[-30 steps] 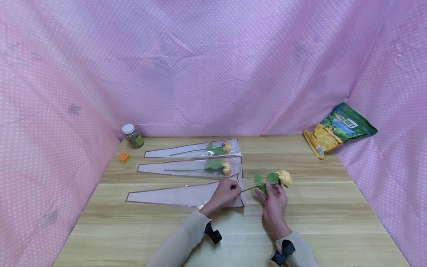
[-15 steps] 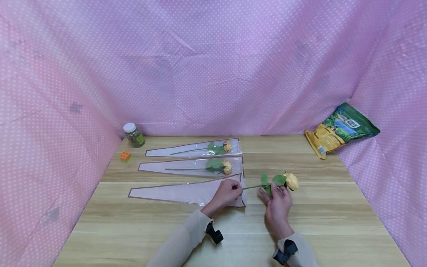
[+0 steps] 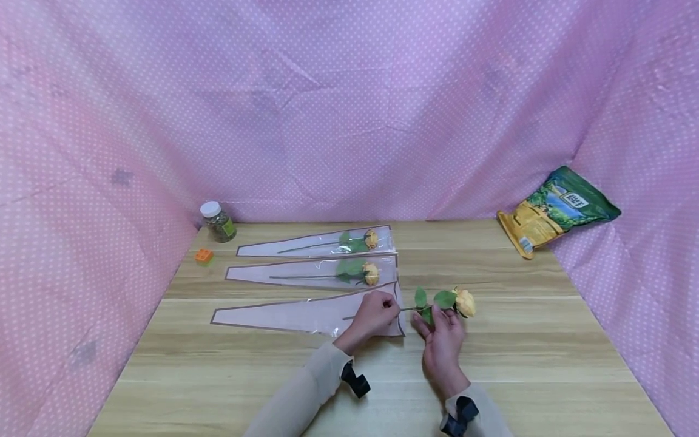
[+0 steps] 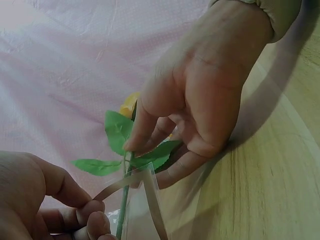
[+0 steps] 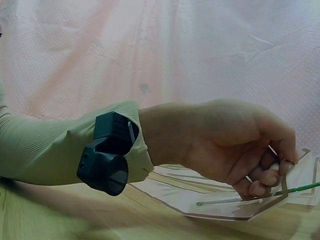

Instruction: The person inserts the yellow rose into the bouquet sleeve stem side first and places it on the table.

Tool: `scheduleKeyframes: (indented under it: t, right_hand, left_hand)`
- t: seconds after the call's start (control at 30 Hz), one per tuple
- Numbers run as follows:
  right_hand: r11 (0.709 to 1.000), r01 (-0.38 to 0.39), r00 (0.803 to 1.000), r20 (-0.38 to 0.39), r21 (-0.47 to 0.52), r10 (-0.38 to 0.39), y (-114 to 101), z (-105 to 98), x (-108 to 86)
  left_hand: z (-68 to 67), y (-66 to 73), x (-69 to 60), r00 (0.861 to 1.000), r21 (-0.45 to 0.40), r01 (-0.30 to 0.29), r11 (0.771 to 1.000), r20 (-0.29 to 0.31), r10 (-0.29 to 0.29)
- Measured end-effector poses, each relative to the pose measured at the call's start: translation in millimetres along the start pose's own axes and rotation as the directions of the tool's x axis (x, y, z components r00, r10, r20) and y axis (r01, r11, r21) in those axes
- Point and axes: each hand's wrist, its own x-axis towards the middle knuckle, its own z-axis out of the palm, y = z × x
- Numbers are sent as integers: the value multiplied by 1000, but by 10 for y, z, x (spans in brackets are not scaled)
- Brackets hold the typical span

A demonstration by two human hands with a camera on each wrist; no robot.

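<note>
A yellow artificial rose (image 3: 464, 302) with green leaves lies between my hands, its bloom toward the right. My right hand (image 3: 445, 346) pinches its stem near the leaves, as the left wrist view also shows. The lower stem (image 5: 220, 202) runs inside a clear flower sleeve (image 3: 284, 317) with a brown border. At the sleeve's wide mouth, my left hand (image 3: 374, 315) pinches the film edge between thumb and fingers. Two more sleeves, each with a yellow rose inside, lie behind: the middle sleeve (image 3: 251, 274) and the far sleeve (image 3: 262, 249).
A jar (image 3: 219, 223) with a white lid stands at the back left, near an orange toy block (image 3: 204, 256). At the back right a green and yellow bag (image 3: 557, 209) leans against the pink dotted curtain (image 3: 349, 109). Everything rests on a wood-grain table (image 3: 546, 364).
The right hand and rose first shifted slightly right, then moved left. More stem now shows inside the sleeve. My left hand keeps its hold at the mouth.
</note>
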Motion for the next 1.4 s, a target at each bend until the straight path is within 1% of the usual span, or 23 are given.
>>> scheduleKeyframes:
  t: [0.1, 0.33, 0.5, 0.6, 0.8, 0.93, 1.03, 1.13, 1.2, 1.27, 1.4]
  right_hand:
    - [1000, 4, 1000, -2, -1, -4, 29, 24, -3]
    - [1000, -5, 999, 46, -26, 6, 120, 71, -31]
    - [998, 1, 999, 33, -65, 1, 161, 111, -45]
    - [996, 7, 1000, 21, -94, -5, 165, 130, -50]
    - [994, -24, 1000, 9, -103, 25, 144, 153, -45]
    - [994, -48, 998, 27, -102, 51, 123, 145, -35]
    - [994, -77, 994, 68, -84, 83, 89, 123, -35]
    - [991, -117, 984, 128, -58, 123, 49, 88, -37]
    - [988, -141, 973, 173, -64, 150, 30, 54, -34]
    - [985, -150, 961, 222, -84, 165, 11, 25, -28]
    - [980, -135, 933, 315, -144, 174, -23, -38, -10]
  left_hand:
    - [-6, 20, 2, 1000, -7, 10, 1000, 1, -10]
    - [-10, 46, 10, 1000, 1, -1, 1000, -12, 1]
    - [-5, 59, 17, 1000, -1, -9, 1000, -15, 9]
    - [-7, 66, 17, 1000, 15, -14, 1000, -26, 14]
    - [-14, 93, 12, 998, 56, -28, 998, -47, 31]
    - [-16, 103, 14, 998, 73, -36, 997, -56, 40]
    - [-25, 105, 20, 998, 61, -39, 997, -51, 43]
    - [-36, 98, 26, 997, 51, -47, 998, -57, 50]
    - [-40, 90, 27, 996, 55, -53, 997, -63, 56]
    - [-41, 83, 29, 996, 58, -56, 997, -67, 59]
    - [-40, 76, 33, 997, 48, -51, 998, -60, 54]
